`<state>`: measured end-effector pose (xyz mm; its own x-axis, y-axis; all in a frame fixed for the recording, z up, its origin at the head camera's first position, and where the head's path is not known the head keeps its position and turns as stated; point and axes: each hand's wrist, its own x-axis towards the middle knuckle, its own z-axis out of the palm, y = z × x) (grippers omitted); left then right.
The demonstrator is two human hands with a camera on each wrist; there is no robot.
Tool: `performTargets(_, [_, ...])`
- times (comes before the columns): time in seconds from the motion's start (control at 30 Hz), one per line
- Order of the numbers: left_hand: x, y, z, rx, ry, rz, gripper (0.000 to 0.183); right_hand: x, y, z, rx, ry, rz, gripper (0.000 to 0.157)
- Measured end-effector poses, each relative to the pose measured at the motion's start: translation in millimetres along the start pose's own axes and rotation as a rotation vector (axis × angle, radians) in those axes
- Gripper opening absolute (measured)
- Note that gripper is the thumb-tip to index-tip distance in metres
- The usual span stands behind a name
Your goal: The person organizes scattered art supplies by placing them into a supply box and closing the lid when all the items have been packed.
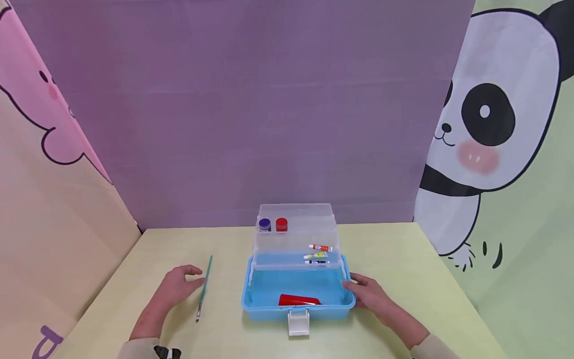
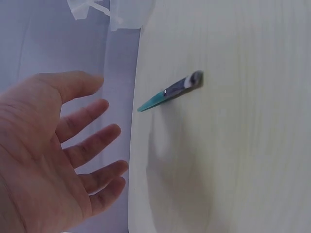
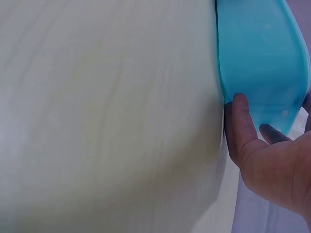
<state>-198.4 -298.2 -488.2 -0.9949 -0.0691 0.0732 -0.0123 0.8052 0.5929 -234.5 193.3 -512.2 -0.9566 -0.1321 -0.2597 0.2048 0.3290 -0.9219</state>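
Note:
A paintbrush (image 1: 204, 291) with a green handle lies on the table, bristles toward me. My left hand (image 1: 177, 286) hovers beside it, fingers parted and holding nothing; in the left wrist view the paintbrush (image 2: 170, 91) is beyond the fingertips. At the right end of an open blue storage box (image 1: 269, 314), my right hand (image 1: 369, 295) grips the wall, thumb over the rim. Its fingers (image 3: 243, 119) lie along the outside of the box (image 3: 262, 58) in the right wrist view. A red tube (image 1: 298, 300) lies in the box's bottom.
Behind the box's base stand its clear raised trays (image 1: 287, 244). They hold a purple-capped jar (image 1: 265, 224), a red-capped jar (image 1: 281, 224) and small paint tubes, one of them orange (image 1: 320, 248). A white latch (image 1: 298, 323) hangs at the front. Fabric walls surround the table (image 1: 385, 254).

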Motion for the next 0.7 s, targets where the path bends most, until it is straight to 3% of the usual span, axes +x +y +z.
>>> performTargets(0.27, [1.1, 2.1, -0.1, 0.122, -0.003, -0.045, 0.037, -1, 0, 2.5, 0.001, 0.01, 0.001, 0.073])
performTargets(0.53, [1.3, 14.8, 4.0, 0.229, 0.018, -0.097, 0.043, -3, -4, 0.6, -0.01, 0.008, -0.008, 0.068])
performTargets(0.7, [-1.9, 17.1, 11.0, 0.248, 0.012, -0.146, 0.032, -4, -3, 1.5, -0.03, 0.007, 0.007, 0.07])
